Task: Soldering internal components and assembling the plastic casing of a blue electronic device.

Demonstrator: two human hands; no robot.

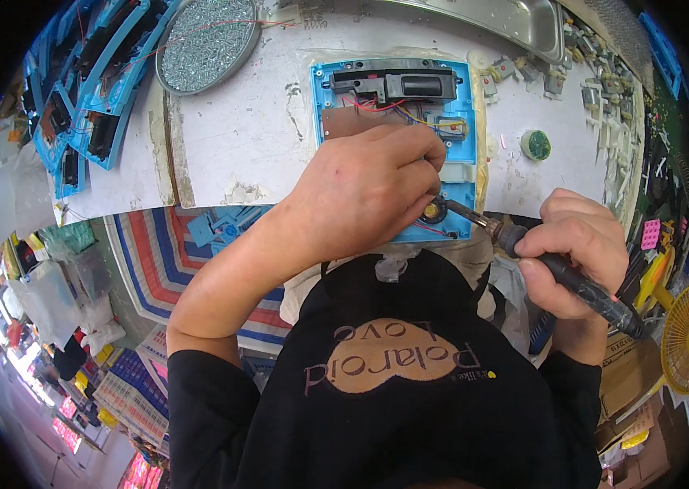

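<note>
A blue plastic casing point(321, 102) lies open on the white table in front of me. Inside it are a black module point(397, 85), a brown circuit board point(352, 122) and thin red and yellow wires. My left hand point(373, 183) reaches over the casing with its fingertips pinched together; whatever they grip is hidden. Close below those fingertips sits a small round black part point(435, 211) with a copper-coloured centre. Wrapped round the black handle of a soldering iron point(576, 285), my right hand point(576, 248) points its tip leftward at the spot beside the round part.
A round dish point(255, 45) of small screws and a pile of blue casings point(108, 98) are at the far left. A small green-topped pot point(536, 145), a metal tray point(552, 33) and many small parts point(609, 94) lie rightward. Below the table's left edge hangs striped cloth point(145, 261).
</note>
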